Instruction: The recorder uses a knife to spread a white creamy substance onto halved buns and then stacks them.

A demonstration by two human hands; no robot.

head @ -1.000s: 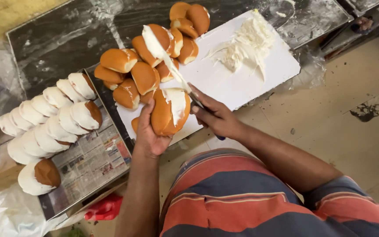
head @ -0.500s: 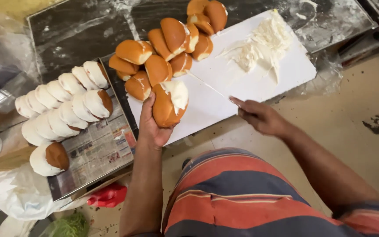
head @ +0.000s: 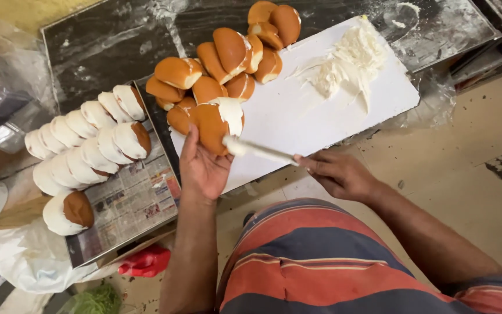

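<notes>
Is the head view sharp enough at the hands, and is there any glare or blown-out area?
Head view: the left hand, the bun it holds and the right hand are sharp; the knife is slightly soft; the cream on the white board is nearly blown out; light is even daylight with soft shadows; the edges bend a little.
</notes>
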